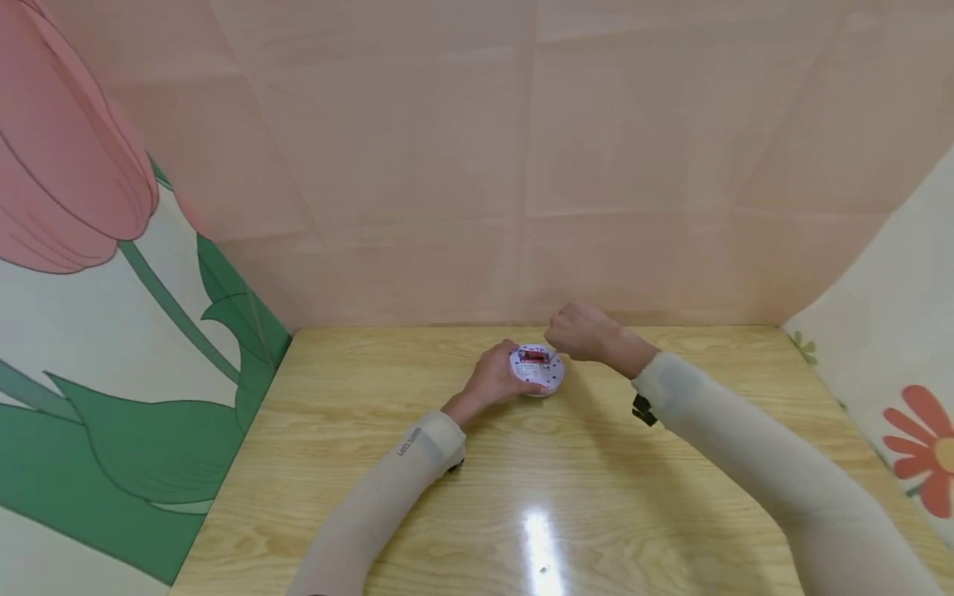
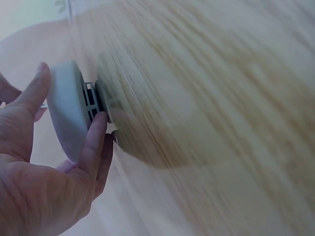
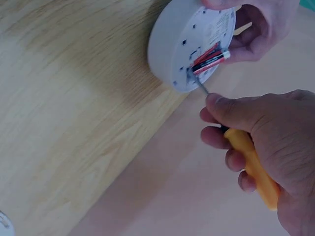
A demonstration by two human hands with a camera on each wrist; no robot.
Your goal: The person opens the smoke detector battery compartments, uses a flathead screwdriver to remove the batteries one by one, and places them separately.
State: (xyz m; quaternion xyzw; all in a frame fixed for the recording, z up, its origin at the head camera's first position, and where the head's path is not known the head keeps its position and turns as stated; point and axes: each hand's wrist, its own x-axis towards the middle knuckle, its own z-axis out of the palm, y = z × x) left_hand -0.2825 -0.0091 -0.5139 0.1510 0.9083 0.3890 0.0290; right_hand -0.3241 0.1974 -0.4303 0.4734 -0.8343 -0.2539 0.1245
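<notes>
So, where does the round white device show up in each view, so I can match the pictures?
Head: the round white device is a little right of centre and below the middle.
Left wrist: the device is left of centre, about mid-height, seen from its side.
Right wrist: the device is at the top, slightly right of centre.
Shared landmark: the left hand, holding the device in all three.

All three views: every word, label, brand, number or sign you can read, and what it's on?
None legible for certain.
Left sleeve lettering: too blurred.
Print block on the round white battery-powered device: too small.
Red-and-black batteries: no readable brand or number.
Yellow-handled screwdriver: no text visible.
</notes>
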